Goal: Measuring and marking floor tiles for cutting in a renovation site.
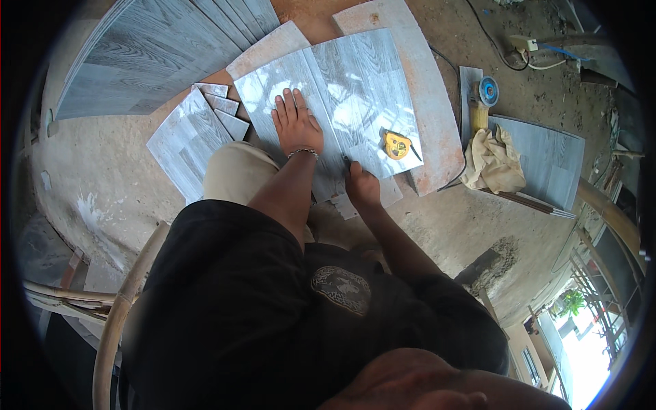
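My left hand (298,126) lies flat, fingers spread, on a glossy grey wood-grain tile (263,92). A second such tile (362,75) adjoins it on the right, with a straight edge running between them. Close to the near end of that edge, my right hand (362,186) is closed round a small dark pen-like tool (346,162); its tip meets the tile, and its exact kind is hidden by the fingers. A yellow tape measure (396,145) rests on the right tile, right of my right hand.
Pale slabs (430,89) lie under the tiles. Large tiles (157,55) stand far left, with cut pieces (225,109) nearer. To the right are an angle grinder (486,96) with a blue disc, a beige cloth (493,160), stacked tiles (547,154) and a black cable (456,75).
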`<state>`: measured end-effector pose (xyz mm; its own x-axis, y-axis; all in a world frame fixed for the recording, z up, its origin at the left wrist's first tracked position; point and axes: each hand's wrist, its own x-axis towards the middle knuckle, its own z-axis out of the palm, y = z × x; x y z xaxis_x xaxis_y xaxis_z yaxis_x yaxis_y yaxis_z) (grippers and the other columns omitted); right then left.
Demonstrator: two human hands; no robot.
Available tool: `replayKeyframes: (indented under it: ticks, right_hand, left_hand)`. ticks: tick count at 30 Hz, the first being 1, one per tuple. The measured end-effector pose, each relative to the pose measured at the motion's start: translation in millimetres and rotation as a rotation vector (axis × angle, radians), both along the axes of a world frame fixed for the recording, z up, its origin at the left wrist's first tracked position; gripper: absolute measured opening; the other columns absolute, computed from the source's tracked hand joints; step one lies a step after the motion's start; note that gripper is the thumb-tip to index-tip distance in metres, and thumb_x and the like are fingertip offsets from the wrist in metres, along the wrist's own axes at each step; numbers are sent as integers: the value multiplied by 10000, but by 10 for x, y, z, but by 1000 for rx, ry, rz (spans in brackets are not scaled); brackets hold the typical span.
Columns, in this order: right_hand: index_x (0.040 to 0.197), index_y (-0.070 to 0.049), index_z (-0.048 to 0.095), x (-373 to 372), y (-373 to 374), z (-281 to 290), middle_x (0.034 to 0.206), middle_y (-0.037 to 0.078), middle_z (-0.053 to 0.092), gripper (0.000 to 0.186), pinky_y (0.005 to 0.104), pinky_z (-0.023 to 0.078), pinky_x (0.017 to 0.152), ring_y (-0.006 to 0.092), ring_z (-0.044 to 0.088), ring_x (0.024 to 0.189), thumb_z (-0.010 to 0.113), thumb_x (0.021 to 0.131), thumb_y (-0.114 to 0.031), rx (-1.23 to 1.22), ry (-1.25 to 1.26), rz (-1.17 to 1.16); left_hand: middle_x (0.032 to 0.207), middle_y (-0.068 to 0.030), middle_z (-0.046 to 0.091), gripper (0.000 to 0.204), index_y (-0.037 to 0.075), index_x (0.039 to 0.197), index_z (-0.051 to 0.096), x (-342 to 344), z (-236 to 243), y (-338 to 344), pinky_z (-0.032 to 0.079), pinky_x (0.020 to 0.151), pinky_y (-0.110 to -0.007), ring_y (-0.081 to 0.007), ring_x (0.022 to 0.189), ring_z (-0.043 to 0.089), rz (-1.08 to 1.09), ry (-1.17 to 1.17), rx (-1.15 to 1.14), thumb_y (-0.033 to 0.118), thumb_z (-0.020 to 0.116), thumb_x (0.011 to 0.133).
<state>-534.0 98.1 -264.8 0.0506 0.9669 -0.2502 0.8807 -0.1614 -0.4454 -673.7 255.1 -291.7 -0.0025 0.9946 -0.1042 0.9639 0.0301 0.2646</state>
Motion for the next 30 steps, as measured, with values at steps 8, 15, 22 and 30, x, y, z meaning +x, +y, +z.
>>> replayKeyframes:
  ticks: [8,15,22,30]
  right_hand:
    - [926,-40,517,-214,1150,-158,612,164,649,149,465,547,507,353,668,537,605,920,-160,169,-23,14]
    - [935,-27,525,-516,2171,-136,656,200,677,158,470,569,541,374,703,607,574,945,-177,98,-50,-29]
    - [938,3,572,-672,2860,-81,731,253,699,161,503,585,613,417,721,691,529,947,-152,153,-60,-49]
    - [1089,-30,693,-516,3203,47,1011,281,708,301,532,550,873,439,697,971,495,910,-169,65,9,7]
  left_hand:
    - [1676,-109,198,613,103,1596,260,-40,3,24,79,1256,-471,-322,1551,141,14,-39,-94,284,363,1020]
    - [1674,-103,198,611,119,1604,243,-70,2,14,60,1260,-466,-306,1556,122,15,-83,-95,308,331,1029]
    - [1666,-111,217,608,120,1596,268,-60,45,15,84,1258,-473,-313,1546,160,14,-68,-83,279,364,1018]
    - [1659,-119,239,604,111,1581,304,-29,-36,-20,100,1253,-473,-321,1541,177,8,-46,8,265,389,1003]
